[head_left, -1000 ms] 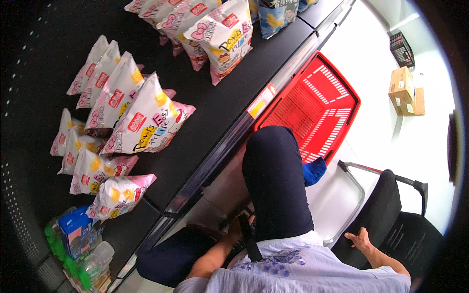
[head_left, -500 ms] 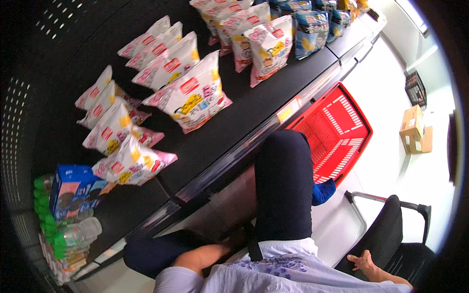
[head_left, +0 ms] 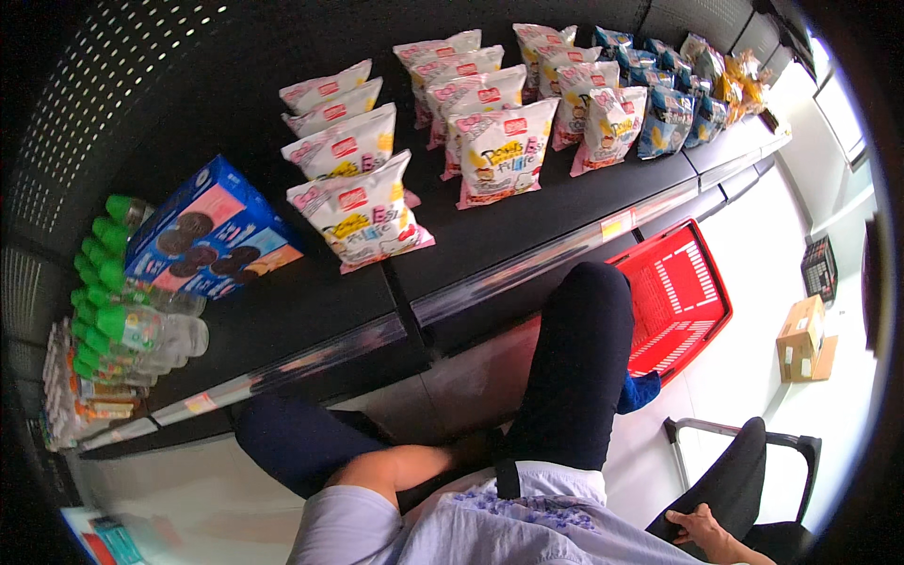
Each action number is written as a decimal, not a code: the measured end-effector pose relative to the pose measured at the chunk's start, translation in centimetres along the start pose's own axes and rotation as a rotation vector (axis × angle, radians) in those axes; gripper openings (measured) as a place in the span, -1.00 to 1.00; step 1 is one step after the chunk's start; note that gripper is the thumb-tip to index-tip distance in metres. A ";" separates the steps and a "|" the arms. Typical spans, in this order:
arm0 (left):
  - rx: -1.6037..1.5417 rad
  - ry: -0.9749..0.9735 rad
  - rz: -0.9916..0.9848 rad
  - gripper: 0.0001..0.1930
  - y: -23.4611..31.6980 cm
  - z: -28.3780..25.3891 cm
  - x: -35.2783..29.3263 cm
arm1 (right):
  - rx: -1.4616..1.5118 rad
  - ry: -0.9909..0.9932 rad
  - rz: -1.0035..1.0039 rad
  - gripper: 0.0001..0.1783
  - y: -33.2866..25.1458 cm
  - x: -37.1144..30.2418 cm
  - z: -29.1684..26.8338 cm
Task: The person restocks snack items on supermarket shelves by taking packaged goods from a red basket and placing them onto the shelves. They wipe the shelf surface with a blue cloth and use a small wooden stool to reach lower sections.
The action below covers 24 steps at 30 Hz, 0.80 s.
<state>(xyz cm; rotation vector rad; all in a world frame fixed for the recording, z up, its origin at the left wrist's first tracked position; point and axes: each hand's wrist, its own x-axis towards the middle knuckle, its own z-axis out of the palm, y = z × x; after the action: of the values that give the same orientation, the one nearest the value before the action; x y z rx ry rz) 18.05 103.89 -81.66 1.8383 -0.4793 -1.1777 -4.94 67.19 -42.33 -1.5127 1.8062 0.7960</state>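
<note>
I am sitting low before a black shelf [head_left: 325,301]. My right hand [head_left: 694,525] grips the edge of a black chair [head_left: 739,471], fingers bent over it. My left forearm [head_left: 405,468] crosses between my dark-trousered legs, and the left hand [head_left: 476,455] is lost in shadow there, its fingers hidden. Rows of white and pink snack bags [head_left: 363,221] stand on the shelf ahead. Left of them a blue box of sandwich cookies [head_left: 212,235] leans at an angle. Clear bottles with green caps [head_left: 141,325] fill the far left. Neither hand touches these goods.
A red shopping basket [head_left: 692,301] lies on the floor beyond my right knee. Blue snack bags [head_left: 667,122] and yellow packs [head_left: 739,85] continue along the shelf. At the right are a cardboard box [head_left: 800,339] and a black crate [head_left: 819,268].
My view has turned, so the shelf runs more level and more of its left end shows. My right hand stays on the chair. The left arm remains between my legs.
</note>
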 end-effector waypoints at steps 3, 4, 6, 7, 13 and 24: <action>0.048 0.037 0.045 -0.70 1.7 -1.3 0.5 | -0.035 -0.002 -0.007 -0.24 1.2 2.8 -1.0; 0.073 0.027 0.071 -0.70 2.3 -1.7 1.3 | -0.023 -0.019 0.016 -0.22 2.0 3.4 -0.6; 0.124 0.023 0.116 -0.70 3.7 -2.4 2.5 | -0.022 -0.037 0.040 -0.22 2.8 4.2 -0.9; 0.136 0.033 0.132 -0.71 4.2 -2.8 2.8 | -0.016 -0.037 0.018 -0.24 2.8 4.8 -1.2; 0.235 0.058 0.233 -0.71 8.6 -5.7 5.5 | -0.052 -0.081 0.000 -0.45 2.0 3.9 -1.3; 0.334 0.011 0.339 -0.72 13.9 -8.0 10.8 | -0.154 0.013 0.002 -0.42 2.7 3.1 -1.1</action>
<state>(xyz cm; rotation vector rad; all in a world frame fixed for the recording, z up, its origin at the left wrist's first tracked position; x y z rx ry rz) 31.98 92.55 -74.47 1.9405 -0.9873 -0.8945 -8.06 64.91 -43.97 -1.6161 1.7912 0.9471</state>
